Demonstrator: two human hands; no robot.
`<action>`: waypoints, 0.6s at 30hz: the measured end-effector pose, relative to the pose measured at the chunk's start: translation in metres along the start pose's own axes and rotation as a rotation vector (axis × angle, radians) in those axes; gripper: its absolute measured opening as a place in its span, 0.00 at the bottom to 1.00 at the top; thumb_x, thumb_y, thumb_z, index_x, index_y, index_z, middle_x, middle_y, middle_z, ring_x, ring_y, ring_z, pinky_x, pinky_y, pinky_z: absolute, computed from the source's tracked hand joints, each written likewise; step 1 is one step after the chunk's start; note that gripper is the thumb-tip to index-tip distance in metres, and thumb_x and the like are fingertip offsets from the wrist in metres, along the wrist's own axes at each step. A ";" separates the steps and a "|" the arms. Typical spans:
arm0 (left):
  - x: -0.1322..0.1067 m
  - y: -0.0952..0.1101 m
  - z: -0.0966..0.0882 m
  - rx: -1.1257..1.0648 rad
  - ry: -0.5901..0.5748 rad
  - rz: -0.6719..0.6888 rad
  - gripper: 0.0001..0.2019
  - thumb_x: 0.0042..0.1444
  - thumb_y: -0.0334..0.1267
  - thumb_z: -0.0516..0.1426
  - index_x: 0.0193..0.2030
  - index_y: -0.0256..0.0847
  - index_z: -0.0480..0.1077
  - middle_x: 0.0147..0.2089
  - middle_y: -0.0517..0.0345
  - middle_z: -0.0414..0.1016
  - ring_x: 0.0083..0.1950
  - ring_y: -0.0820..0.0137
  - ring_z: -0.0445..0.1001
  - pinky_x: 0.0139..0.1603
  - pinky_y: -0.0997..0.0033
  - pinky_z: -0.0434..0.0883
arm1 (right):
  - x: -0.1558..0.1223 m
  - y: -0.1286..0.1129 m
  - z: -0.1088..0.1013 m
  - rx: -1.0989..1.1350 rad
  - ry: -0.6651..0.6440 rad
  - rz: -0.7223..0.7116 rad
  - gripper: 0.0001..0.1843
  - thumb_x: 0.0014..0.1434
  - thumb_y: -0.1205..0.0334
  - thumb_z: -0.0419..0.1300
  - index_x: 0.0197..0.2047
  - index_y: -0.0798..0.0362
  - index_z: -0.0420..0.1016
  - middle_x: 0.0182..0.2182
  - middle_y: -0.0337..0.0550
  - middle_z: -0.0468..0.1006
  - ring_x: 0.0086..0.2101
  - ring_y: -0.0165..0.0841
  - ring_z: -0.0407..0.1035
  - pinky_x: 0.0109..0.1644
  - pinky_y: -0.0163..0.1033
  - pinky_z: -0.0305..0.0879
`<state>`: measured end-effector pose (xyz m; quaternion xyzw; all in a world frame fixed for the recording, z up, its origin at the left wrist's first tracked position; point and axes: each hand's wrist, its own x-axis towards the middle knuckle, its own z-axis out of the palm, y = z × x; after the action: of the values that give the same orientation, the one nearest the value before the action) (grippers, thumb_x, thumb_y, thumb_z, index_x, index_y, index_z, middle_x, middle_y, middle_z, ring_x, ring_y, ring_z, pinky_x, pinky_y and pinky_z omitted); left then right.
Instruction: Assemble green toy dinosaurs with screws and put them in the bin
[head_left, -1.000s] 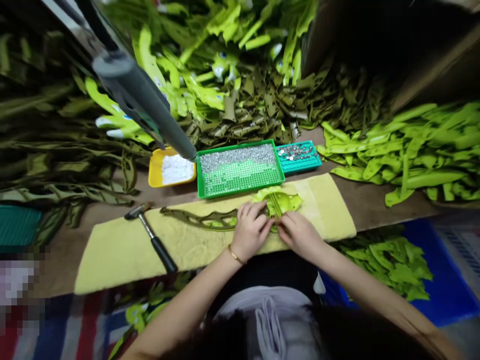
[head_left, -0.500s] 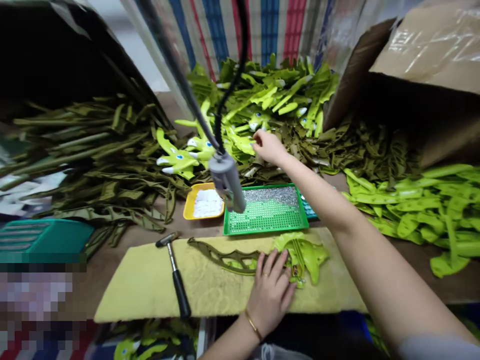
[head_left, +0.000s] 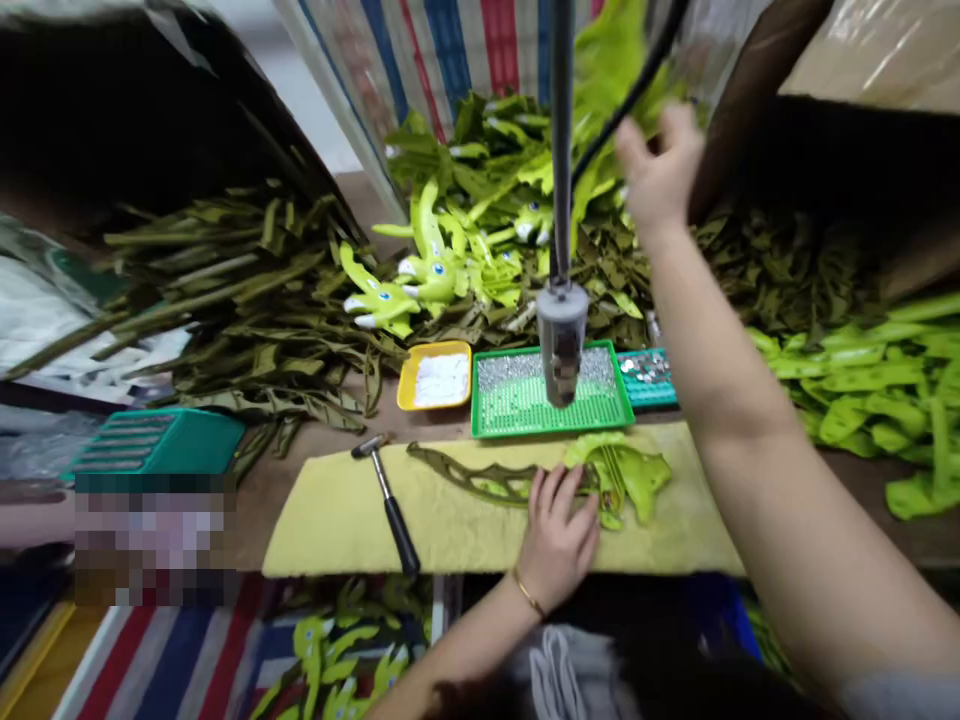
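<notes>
Right hand (head_left: 660, 165) has moved further up and away from the bench since the earlier frame, now at upper centre-right, fingers spread. A blurred green fabric piece (head_left: 611, 90) hangs just beside it; motion blur prevents confirming whether the hand grips or has released it. Left hand (head_left: 556, 535) lies flat and unclenched on the yellow foam pad (head_left: 337, 540), fingers resting on the olive-green fabric strip (head_left: 480, 478) where it meets the lime-green fabric piece (head_left: 626, 480). The strip's long axis runs left to right across the pad, extending leftward from those fingers toward the hammer (head_left: 388, 505). Left hand is the nearer to both parts; right arm (head_left: 739, 420) is extended well clear. Above the pad stand the green stud tray (head_left: 592, 400) and the press column (head_left: 561, 340).
</notes>
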<state>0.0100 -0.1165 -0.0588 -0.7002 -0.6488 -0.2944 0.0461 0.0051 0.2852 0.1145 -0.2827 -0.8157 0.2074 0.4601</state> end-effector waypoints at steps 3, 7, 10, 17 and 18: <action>-0.006 -0.004 0.006 -0.087 -0.016 0.002 0.14 0.60 0.34 0.55 0.51 0.44 0.73 0.60 0.40 0.71 0.64 0.48 0.67 0.63 0.38 0.65 | -0.068 0.018 -0.077 0.221 0.567 -0.020 0.20 0.55 0.47 0.59 0.43 0.53 0.77 0.42 0.37 0.80 0.59 0.47 0.65 0.56 0.41 0.64; -0.006 -0.005 0.005 -0.352 0.061 -0.103 0.15 0.59 0.38 0.59 0.52 0.40 0.73 0.59 0.39 0.72 0.64 0.50 0.67 0.63 0.38 0.64 | -0.193 0.007 -0.159 0.597 0.416 0.137 0.12 0.58 0.54 0.58 0.41 0.31 0.81 0.42 0.22 0.80 0.59 0.38 0.67 0.55 0.41 0.66; 0.010 0.007 -0.009 -0.966 -0.136 -0.327 0.20 0.59 0.52 0.58 0.52 0.41 0.73 0.50 0.42 0.77 0.52 0.55 0.77 0.52 0.49 0.74 | -0.275 -0.023 -0.168 0.659 0.282 0.081 0.15 0.55 0.45 0.60 0.45 0.30 0.81 0.51 0.21 0.77 0.64 0.39 0.61 0.66 0.45 0.59; 0.038 0.019 -0.027 -1.770 -0.243 -0.903 0.23 0.54 0.57 0.61 0.48 0.42 0.74 0.39 0.52 0.79 0.29 0.68 0.77 0.22 0.73 0.73 | -0.352 -0.074 -0.110 0.698 -0.261 0.371 0.21 0.56 0.37 0.56 0.48 0.36 0.74 0.49 0.42 0.78 0.49 0.45 0.74 0.51 0.59 0.72; 0.037 0.013 -0.029 -1.710 -0.080 -0.898 0.19 0.54 0.54 0.63 0.46 0.43 0.74 0.40 0.54 0.78 0.32 0.69 0.78 0.25 0.74 0.75 | -0.352 -0.075 -0.109 0.683 -0.320 0.411 0.24 0.57 0.38 0.54 0.54 0.35 0.70 0.55 0.42 0.75 0.53 0.45 0.72 0.53 0.60 0.71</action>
<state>0.0117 -0.0989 -0.0135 -0.1934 -0.4234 -0.6333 -0.6183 0.2258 0.0080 -0.0101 -0.2348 -0.6880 0.5942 0.3443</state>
